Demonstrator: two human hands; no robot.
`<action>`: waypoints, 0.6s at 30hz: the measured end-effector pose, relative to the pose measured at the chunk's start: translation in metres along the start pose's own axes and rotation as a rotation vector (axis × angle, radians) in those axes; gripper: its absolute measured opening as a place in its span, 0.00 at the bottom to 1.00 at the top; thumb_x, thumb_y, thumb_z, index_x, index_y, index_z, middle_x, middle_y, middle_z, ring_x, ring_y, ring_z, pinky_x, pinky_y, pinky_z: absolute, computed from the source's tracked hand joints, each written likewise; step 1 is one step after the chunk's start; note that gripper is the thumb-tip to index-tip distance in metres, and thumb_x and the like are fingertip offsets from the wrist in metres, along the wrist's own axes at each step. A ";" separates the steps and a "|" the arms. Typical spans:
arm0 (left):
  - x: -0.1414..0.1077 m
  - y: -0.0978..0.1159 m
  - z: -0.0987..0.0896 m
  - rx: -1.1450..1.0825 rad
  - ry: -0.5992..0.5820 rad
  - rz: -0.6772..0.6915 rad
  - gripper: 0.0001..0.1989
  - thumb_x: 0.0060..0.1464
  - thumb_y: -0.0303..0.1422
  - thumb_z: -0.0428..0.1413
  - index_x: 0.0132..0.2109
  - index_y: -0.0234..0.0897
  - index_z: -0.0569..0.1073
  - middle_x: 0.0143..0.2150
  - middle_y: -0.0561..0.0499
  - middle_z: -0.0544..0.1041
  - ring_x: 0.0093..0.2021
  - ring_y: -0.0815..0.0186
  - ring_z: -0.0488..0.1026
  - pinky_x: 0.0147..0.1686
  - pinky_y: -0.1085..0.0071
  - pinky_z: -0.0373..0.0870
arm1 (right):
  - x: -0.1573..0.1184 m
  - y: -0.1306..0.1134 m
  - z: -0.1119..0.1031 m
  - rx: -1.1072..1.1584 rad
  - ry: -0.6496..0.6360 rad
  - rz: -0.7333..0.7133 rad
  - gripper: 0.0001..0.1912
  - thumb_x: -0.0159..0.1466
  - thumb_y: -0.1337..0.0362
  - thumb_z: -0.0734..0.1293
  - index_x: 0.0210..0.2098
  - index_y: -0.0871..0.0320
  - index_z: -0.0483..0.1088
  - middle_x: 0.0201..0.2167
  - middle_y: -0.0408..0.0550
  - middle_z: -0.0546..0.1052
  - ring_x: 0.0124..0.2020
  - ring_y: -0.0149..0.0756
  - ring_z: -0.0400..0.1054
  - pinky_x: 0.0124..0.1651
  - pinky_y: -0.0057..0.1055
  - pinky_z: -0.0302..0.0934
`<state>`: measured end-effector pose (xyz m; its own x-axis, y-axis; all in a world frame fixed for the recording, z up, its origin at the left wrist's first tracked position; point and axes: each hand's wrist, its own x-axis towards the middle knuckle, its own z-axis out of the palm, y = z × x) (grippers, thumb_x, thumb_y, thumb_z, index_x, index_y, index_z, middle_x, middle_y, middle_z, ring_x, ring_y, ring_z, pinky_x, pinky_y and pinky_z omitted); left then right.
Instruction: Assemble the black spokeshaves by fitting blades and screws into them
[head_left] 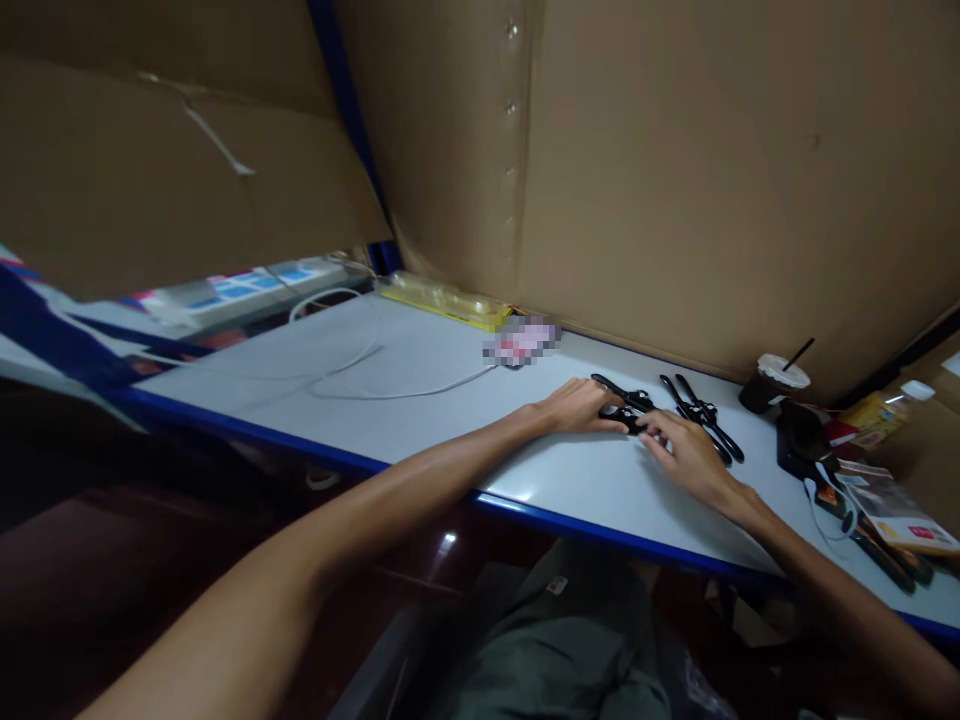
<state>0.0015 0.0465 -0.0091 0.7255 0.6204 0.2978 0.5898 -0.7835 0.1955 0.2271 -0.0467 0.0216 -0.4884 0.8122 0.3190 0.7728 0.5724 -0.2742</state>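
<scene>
On the white table (337, 350), my left hand (581, 406) rests with its fingers wrapped on the left part of a black tool-like item (628, 398) with long handles. From the other side my right hand (684, 452) bends its fingers onto the same item's right part. Both hands nearly meet over it, and parts of it are hidden under the fingers. Just beyond my right hand lies a similar black item (701, 412), its arms crossed, touched by neither hand.
A pixelated phone-like object (523, 342) with a white cable lies behind my left hand, near a yellow-edged clear package (446, 300). To the right are a dark drink cup (772, 383), a black box (804, 440), a bottle (892, 412) and green-handled tools (877, 550). Cardboard walls the back.
</scene>
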 end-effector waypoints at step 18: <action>0.000 0.000 0.009 0.042 -0.031 -0.042 0.19 0.63 0.50 0.57 0.48 0.41 0.79 0.42 0.48 0.83 0.39 0.60 0.79 0.32 0.72 0.59 | 0.046 0.028 0.055 0.041 0.137 -0.017 0.08 0.62 0.73 0.63 0.38 0.55 0.71 0.37 0.44 0.74 0.32 0.35 0.66 0.36 0.29 0.53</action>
<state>0.0045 0.0471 -0.0177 0.7103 0.6539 0.2607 0.6337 -0.7552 0.1677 0.2038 0.0131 -0.0209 -0.4394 0.7809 0.4441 0.7461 0.5925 -0.3036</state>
